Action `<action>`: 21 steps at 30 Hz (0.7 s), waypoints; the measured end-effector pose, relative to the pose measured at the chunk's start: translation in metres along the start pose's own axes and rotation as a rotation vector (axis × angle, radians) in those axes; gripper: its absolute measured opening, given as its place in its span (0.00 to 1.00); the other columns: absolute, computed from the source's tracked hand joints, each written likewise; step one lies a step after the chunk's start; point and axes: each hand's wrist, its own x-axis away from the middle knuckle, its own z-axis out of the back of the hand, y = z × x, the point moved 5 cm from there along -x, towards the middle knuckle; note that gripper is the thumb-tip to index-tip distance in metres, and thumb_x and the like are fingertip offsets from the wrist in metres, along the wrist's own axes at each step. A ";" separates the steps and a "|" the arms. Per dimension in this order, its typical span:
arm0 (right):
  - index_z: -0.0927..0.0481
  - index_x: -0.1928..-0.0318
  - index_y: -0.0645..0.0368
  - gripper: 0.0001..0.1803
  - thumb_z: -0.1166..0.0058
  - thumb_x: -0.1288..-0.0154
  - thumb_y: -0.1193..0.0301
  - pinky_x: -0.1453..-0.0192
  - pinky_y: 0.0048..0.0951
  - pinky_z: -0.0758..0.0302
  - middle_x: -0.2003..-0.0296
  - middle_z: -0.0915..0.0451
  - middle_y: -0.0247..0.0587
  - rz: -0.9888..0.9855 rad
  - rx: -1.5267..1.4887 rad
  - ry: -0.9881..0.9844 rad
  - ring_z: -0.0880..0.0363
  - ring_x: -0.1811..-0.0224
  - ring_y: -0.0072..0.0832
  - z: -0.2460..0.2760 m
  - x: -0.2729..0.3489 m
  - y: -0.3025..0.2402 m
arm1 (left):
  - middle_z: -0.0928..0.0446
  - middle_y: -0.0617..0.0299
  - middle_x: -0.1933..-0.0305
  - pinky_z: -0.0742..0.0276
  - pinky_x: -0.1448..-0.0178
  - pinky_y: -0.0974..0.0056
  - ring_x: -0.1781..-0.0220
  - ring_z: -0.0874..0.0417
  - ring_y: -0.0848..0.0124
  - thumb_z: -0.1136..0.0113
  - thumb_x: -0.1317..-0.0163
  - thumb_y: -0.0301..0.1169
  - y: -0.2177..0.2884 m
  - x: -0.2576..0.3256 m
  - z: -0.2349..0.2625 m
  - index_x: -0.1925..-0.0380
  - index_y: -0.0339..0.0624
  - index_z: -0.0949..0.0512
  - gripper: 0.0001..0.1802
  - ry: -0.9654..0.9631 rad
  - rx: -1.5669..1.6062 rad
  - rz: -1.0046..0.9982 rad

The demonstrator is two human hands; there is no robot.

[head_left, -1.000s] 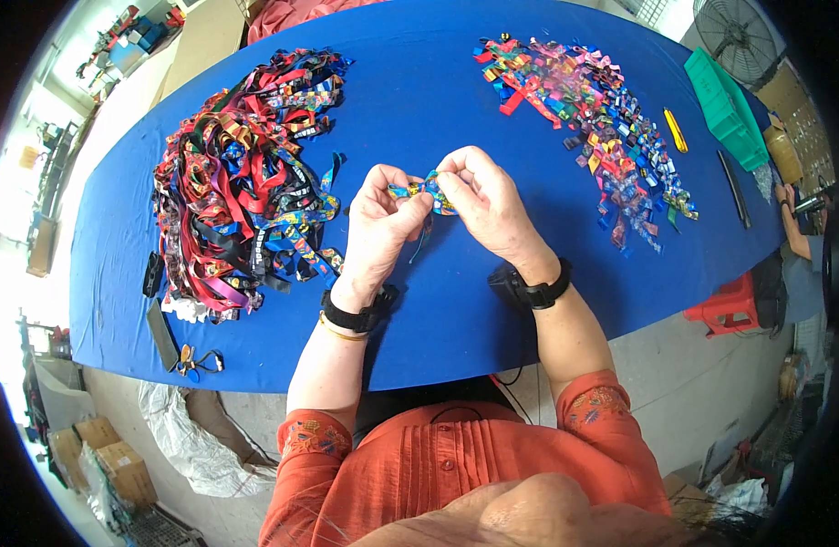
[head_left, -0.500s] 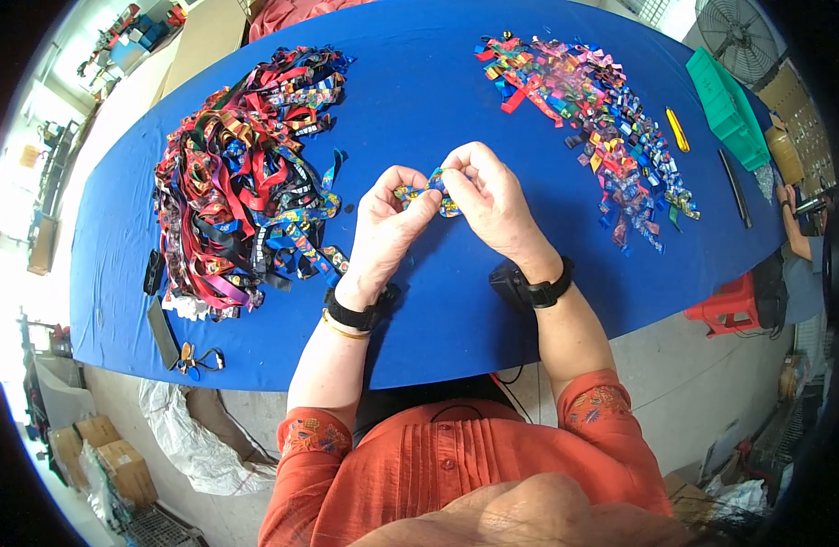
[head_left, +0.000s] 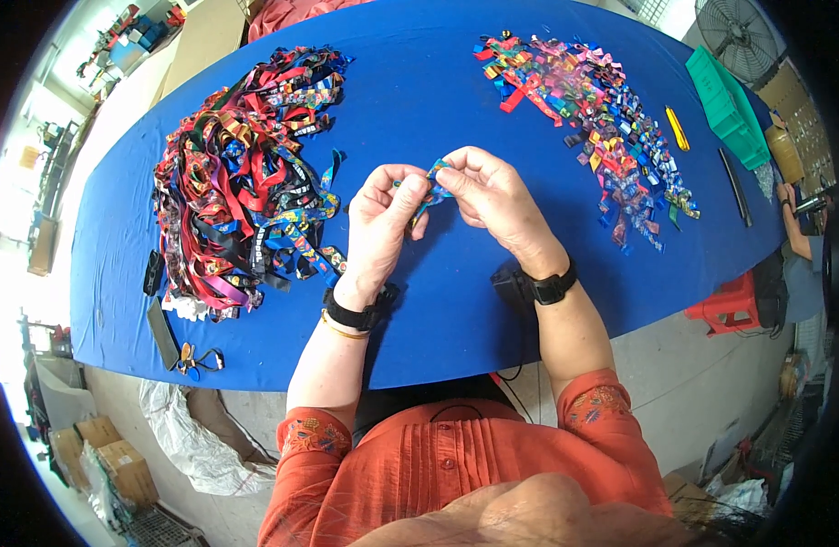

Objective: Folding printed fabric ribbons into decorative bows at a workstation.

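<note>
A short blue printed ribbon with bits of yellow is pinched between my two hands above the middle of the table. My left hand is closed on its left side, thumb against the bent fingers. Thumb and index finger of my right hand grip its right side. It looks folded or looped, and my fingers hide part of it. To my left lies a heap of long printed ribbons, mostly red, black and blue. At the right is a spread of small tied ribbon pieces in many colours.
A blue cloth covers the table. On the right lie a yellow cutter, a dark rod and a green crate. Small scissors rest near the left front edge. A red stool stands beyond the right edge.
The ribbon has turned between my fingers, and one end now hangs below my left thumb. My right hand has shifted slightly right and down. Both piles look unchanged.
</note>
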 end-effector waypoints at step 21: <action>0.27 0.59 0.61 0.06 0.49 0.26 0.71 0.66 0.15 0.32 0.68 0.23 0.28 0.267 0.088 0.230 0.29 0.68 0.10 0.000 0.000 -0.002 | 0.22 0.58 0.71 0.32 0.78 0.70 0.78 0.20 0.69 0.53 0.30 0.27 0.000 0.002 0.000 0.65 0.42 0.32 0.04 0.027 0.029 -0.038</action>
